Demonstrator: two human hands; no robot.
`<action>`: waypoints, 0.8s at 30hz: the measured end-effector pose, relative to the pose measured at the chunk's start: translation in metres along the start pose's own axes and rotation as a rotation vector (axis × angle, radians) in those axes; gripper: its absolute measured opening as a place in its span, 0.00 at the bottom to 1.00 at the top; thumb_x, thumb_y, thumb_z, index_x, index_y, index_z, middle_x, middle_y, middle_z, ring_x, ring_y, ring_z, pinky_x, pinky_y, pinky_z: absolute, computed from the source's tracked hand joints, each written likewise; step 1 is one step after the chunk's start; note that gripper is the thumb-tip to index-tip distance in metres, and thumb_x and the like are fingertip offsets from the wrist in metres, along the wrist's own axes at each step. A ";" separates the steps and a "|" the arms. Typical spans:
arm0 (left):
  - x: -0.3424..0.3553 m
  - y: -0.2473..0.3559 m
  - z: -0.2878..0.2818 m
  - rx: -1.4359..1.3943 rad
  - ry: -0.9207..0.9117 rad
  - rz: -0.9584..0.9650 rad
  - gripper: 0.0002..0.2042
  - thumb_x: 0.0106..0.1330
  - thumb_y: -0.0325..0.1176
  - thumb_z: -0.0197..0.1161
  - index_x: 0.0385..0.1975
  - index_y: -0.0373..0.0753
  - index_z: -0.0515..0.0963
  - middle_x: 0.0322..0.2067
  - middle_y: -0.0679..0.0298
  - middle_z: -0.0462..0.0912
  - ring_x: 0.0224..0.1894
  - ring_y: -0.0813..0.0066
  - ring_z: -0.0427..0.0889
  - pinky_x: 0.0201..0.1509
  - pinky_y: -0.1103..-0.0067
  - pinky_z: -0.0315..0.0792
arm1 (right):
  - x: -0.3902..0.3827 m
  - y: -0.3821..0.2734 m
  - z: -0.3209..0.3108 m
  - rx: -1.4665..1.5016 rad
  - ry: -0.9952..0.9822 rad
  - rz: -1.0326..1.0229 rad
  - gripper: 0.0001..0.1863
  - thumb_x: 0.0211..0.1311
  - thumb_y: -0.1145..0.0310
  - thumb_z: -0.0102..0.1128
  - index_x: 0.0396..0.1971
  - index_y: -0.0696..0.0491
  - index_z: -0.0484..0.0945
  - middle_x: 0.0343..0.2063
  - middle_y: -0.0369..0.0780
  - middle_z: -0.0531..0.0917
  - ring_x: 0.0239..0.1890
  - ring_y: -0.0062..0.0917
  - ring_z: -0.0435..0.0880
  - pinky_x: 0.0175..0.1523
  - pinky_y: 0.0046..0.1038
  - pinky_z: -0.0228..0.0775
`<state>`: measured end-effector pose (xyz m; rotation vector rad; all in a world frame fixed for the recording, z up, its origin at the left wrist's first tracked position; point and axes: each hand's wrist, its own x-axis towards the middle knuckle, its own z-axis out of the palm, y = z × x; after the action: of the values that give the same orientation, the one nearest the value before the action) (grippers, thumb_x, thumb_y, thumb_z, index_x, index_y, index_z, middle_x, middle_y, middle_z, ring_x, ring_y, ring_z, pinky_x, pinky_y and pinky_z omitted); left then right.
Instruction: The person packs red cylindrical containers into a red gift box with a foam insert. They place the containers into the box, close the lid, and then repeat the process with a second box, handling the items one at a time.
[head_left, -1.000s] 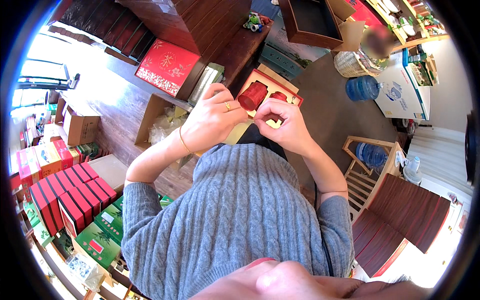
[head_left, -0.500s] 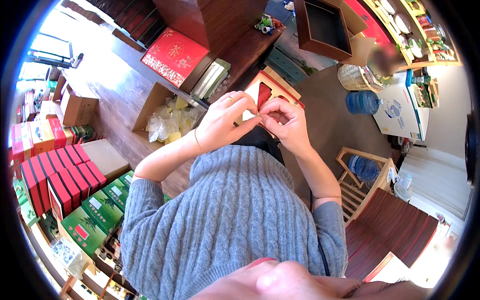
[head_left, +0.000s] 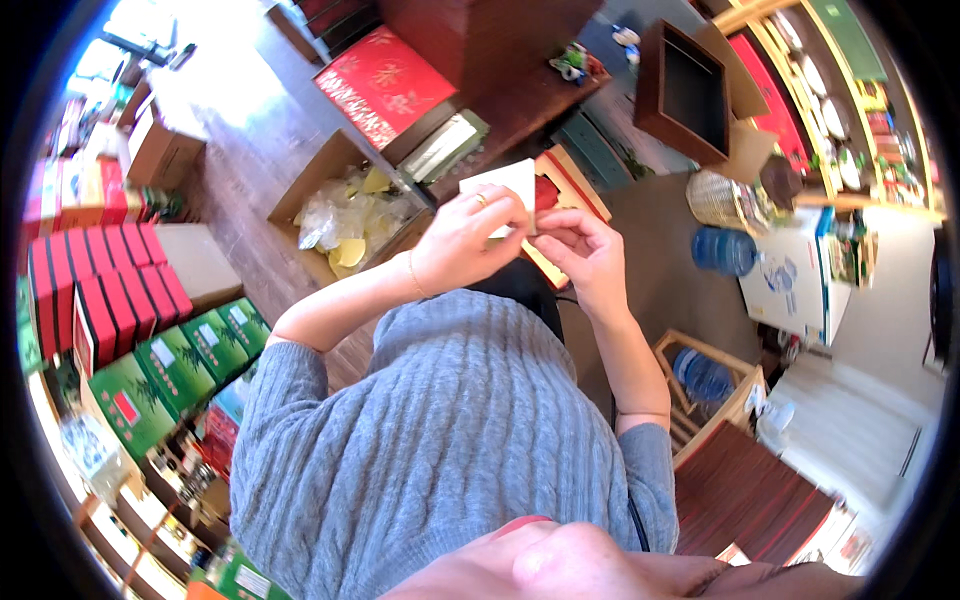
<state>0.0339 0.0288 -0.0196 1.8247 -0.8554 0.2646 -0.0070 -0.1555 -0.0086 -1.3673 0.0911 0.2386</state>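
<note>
A white, flat, card-like piece [head_left: 514, 179] stands up behind my left hand [head_left: 470, 238], whose fingers are closed on its lower part. My right hand [head_left: 584, 256] meets the left at the piece's lower right edge, thumb and fingers drawn together in a pinch. What lies between the right fingertips is too small to make out. Just beyond both hands is an open box [head_left: 582, 192] with a cream inside, a red edge and a dark red item in it. My hands cover its near part.
An open carton [head_left: 300, 205] of clear plastic wrapping stands left of my hands, beside a red gift box [head_left: 385, 85]. Red boxes [head_left: 130, 280] and green boxes [head_left: 135, 405] are stacked at left. Blue water bottles [head_left: 724, 250] and a wooden rack [head_left: 745, 395] are at right.
The white piece now stands higher and shows more of its face above my left hand. Both hands stay close together, and the whole view has shifted slightly.
</note>
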 end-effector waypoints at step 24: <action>-0.279 -0.246 -0.122 0.684 0.180 -1.226 0.09 0.59 0.34 0.59 0.33 0.37 0.80 0.26 0.57 0.81 0.33 0.60 0.81 0.41 0.68 0.73 | 0.081 0.074 -0.072 -0.119 0.129 0.161 0.05 0.59 0.76 0.58 0.32 0.62 0.77 0.30 0.41 0.81 0.33 0.22 0.82 0.44 0.22 0.77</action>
<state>0.0213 0.3033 -0.2989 2.5503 0.6431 -0.1003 0.0604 -0.2032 -0.1109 -1.4950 0.3000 0.2942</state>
